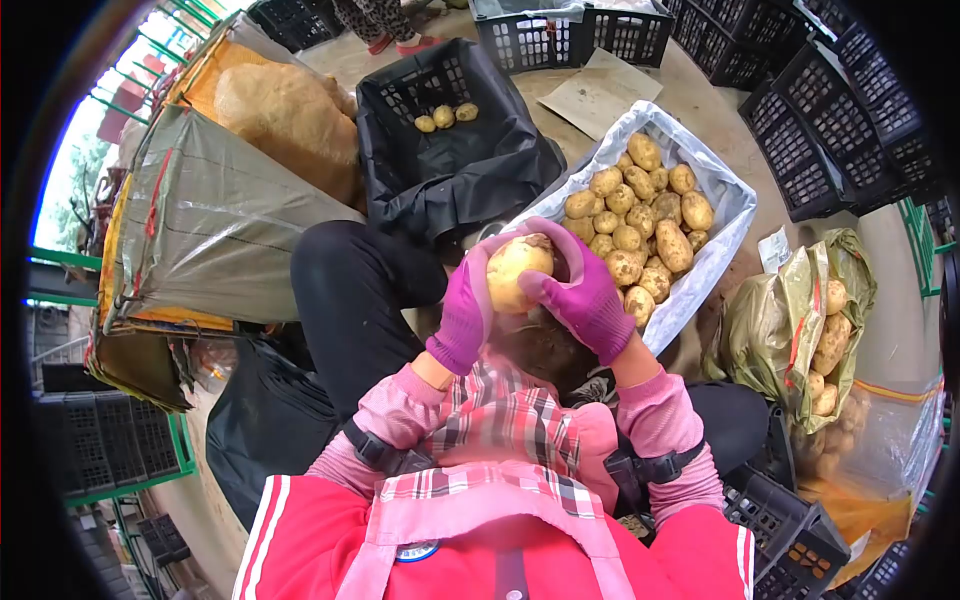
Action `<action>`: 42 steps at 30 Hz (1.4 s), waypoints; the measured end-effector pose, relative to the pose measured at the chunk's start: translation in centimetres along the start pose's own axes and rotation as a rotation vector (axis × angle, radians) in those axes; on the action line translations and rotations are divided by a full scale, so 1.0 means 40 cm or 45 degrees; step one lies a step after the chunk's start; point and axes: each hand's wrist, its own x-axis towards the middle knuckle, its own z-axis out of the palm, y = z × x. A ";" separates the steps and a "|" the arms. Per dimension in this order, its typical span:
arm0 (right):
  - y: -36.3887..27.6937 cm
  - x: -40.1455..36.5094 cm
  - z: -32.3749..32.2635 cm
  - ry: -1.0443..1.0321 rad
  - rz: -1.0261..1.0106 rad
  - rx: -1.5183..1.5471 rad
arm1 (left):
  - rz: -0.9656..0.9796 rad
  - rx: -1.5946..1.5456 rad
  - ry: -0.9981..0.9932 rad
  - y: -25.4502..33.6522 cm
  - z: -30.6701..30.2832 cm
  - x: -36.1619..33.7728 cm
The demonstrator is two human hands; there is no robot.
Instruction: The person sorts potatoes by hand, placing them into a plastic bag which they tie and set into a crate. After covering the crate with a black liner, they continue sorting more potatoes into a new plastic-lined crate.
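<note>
A large pale-yellow potato (519, 272) is held up in front of my body between both gloved hands. My left hand (463, 305), in a purple glove, wraps round its left side. From the right, my right hand (585, 297), gloved in the same purple, grips it with the thumb across its front. Just beyond my right hand stands a crate lined with pale plastic (737, 228), holding several soil-marked potatoes (675, 245). Ahead of my left hand is a crate with a black liner (430, 185), with a few potatoes (443, 117) at its far end.
On the left are a full mesh sack (290, 125) and a grey-green sheet (220, 220). An open green bag (770, 330) of potatoes stands at the right. Black crates (825, 125) are stacked at the back right. Cardboard (600, 92) lies on the floor. Another person's feet (415, 46) show at the top.
</note>
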 end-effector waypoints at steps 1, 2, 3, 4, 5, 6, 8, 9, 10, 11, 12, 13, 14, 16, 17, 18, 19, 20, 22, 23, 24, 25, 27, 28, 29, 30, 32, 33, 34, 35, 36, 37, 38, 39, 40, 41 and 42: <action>0.003 -0.003 0.000 0.019 -0.026 0.001 | -0.047 -0.014 0.018 0.010 0.006 -0.002; 0.004 -0.007 -0.001 0.041 -0.053 0.002 | -0.316 -0.409 -0.010 0.033 0.000 0.002; 0.005 -0.009 -0.001 0.061 -0.081 0.000 | -0.341 -0.422 -0.050 0.027 -0.007 0.003; 0.009 -0.009 -0.002 0.064 -0.106 -0.037 | -0.365 -0.433 -0.091 0.021 -0.015 0.004; 0.016 -0.010 0.000 0.067 -0.133 -0.072 | -0.146 -0.058 -0.145 -0.009 -0.023 0.002; 0.021 -0.012 0.004 0.072 -0.156 -0.106 | -0.037 0.139 -0.166 -0.036 -0.031 0.003; 0.023 -0.018 0.014 0.133 -0.215 -0.403 | 0.075 0.354 -0.148 -0.028 -0.011 0.019; 0.023 -0.025 0.020 0.161 -0.239 -0.555 | -0.031 0.274 -0.112 -0.024 0.005 0.018; 0.024 -0.034 0.028 0.224 -0.221 -0.632 | -0.133 0.190 -0.068 -0.002 0.028 0.016; 0.026 -0.037 0.027 0.258 -0.246 -0.630 | -0.336 0.011 -0.008 0.070 0.064 0.009; 0.027 -0.038 0.027 0.291 -0.273 -0.627 | -0.396 -0.074 0.038 0.079 0.081 0.009; 0.022 -0.037 0.031 0.326 -0.301 -0.621 | -0.452 -0.160 0.088 0.088 0.097 0.008; 0.010 -0.038 0.035 0.378 -0.347 -0.633 | -0.370 -0.150 0.123 0.058 0.102 0.012; -0.011 -0.037 0.034 0.391 -0.384 -0.730 | -0.414 -0.198 0.087 0.057 0.099 0.010; -0.014 -0.038 0.033 0.398 -0.401 -0.779 | -0.452 -0.270 0.107 0.067 0.106 0.008; -0.012 -0.038 0.028 0.380 -0.420 -0.792 | -0.490 -0.342 0.126 0.075 0.116 0.006; -0.009 -0.035 0.018 0.364 -0.441 -0.804 | -0.527 -0.413 0.142 0.078 0.122 0.005; -0.006 -0.035 0.011 0.351 -0.459 -0.816 | -0.570 -0.465 0.062 0.060 0.115 0.005; -0.009 -0.041 0.004 0.339 -0.438 -0.829 | -0.653 -0.577 -0.094 0.025 0.099 0.007; -0.012 -0.040 0.001 0.333 -0.433 -0.838 | -0.629 -0.629 -0.097 0.024 0.099 0.007; -0.015 -0.041 0.000 0.333 -0.411 -0.780 | -0.608 -0.681 -0.096 0.025 0.100 0.003; -0.018 -0.043 0.001 0.330 -0.388 -0.719 | -0.588 -0.734 -0.093 0.035 0.102 -0.004; -0.018 -0.039 0.004 0.331 -0.334 -0.516 | -0.428 -0.700 -0.097 0.067 0.094 -0.012; -0.016 -0.035 0.004 0.334 -0.299 -0.375 | -0.347 -0.681 -0.099 0.077 0.085 -0.014; -0.015 -0.033 0.006 0.335 -0.262 -0.233 | -0.247 -0.601 -0.070 0.077 0.074 -0.015; -0.021 -0.034 0.002 0.296 -0.230 -0.224 | -0.150 -0.519 -0.043 0.073 0.059 -0.012; -0.048 -0.033 0.031 0.333 -0.224 -0.220 | 0.092 -0.231 0.028 0.053 0.034 0.002; -0.049 -0.036 0.035 0.339 -0.236 -0.276 | 0.153 -0.068 0.018 0.048 0.027 0.000; -0.051 -0.038 0.039 0.347 -0.247 -0.331 | 0.210 0.095 0.004 0.050 0.026 -0.005; -0.041 -0.040 0.037 0.339 -0.274 -0.444 | 0.269 0.256 -0.011 0.055 0.030 -0.009; -0.031 -0.041 0.034 0.331 -0.301 -0.557 | 0.212 0.245 0.015 0.065 0.036 -0.018; -0.020 -0.039 0.026 0.310 -0.303 -0.517 | 0.105 0.174 -0.021 0.070 0.038 -0.023; -0.008 -0.037 0.012 0.289 -0.306 -0.476 | 0.000 0.102 -0.056 0.073 0.037 -0.027; -0.002 -0.037 -0.001 0.269 -0.309 -0.436 | -0.024 0.092 -0.082 0.078 0.039 -0.027; -0.006 -0.039 -0.010 0.266 -0.244 -0.397 | -0.048 0.083 -0.108 0.084 0.042 -0.026; -0.015 -0.041 -0.017 0.262 -0.178 -0.357 | 0.009 0.134 -0.122 0.092 0.048 -0.025; -0.024 -0.040 -0.022 0.256 -0.115 -0.318 | 0.069 0.186 -0.134 0.096 0.052 -0.023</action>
